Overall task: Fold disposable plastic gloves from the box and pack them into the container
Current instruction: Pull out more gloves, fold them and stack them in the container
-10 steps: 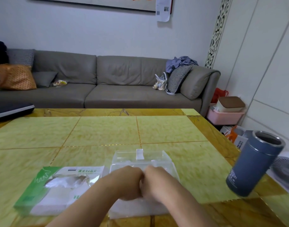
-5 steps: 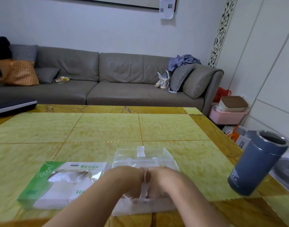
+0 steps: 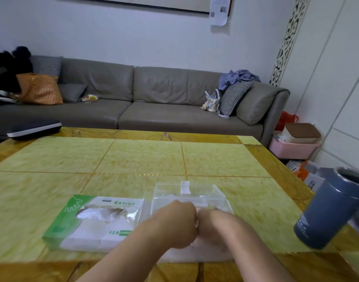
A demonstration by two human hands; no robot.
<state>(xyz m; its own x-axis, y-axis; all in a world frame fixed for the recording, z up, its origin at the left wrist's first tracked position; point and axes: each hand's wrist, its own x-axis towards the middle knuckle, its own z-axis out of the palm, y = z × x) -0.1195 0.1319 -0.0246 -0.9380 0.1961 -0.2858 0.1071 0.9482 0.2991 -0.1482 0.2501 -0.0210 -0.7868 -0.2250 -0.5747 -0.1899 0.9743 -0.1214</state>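
Two hands, the left hand (image 3: 175,224) and the right hand (image 3: 215,226), meet knuckle to knuckle directly over the near part of the clear container (image 3: 189,202), which serves as the landmark here. Both sets of fingers are curled downward, seemingly onto a thin, translucent glove (image 3: 197,253) that spreads pale beneath the wrists; whether they pinch it or merely press it cannot be told, since the fingertips are hidden. The work is judged to be at the folding or pressing-in stage: one glove is in hand, none can be confirmed as already packed, and the container's hinged lid stands open at its far side. Immediately left of the container lies one green-and-white glove box (image 3: 95,220), its torn opening showing many gloves yet to be folded. Well to the right of the container stands one blue tumbler (image 3: 333,208), uncapped, near the edge of the worktop (image 3: 144,157). Beyond the container, past the worktop, runs one grey sofa (image 3: 154,98).
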